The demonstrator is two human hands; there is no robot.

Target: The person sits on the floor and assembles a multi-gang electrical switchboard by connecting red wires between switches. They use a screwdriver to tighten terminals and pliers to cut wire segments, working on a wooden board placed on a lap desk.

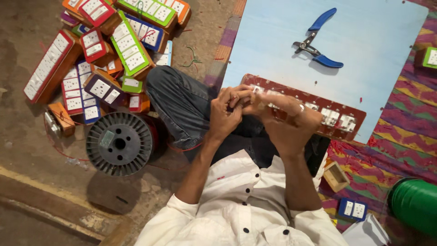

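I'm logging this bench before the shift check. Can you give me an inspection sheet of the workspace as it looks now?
Surface: light blue board on a striped, many-coloured mat; bare dirt floor to one side.
Job's things: long red-brown switch panel with white switches, lying across the board's near edge.
Clutter: pile of finished switch boxes, black wire spool, blue-handled pliers, small wooden box, small blue switch plate, green roll.
Hands: left hand and right hand meet at the panel's end; what the fingers pinch is too blurred to tell.
Cables: thin red wire by the knee; wire offcuts on the floor.
Surroundings: wooden ledge.
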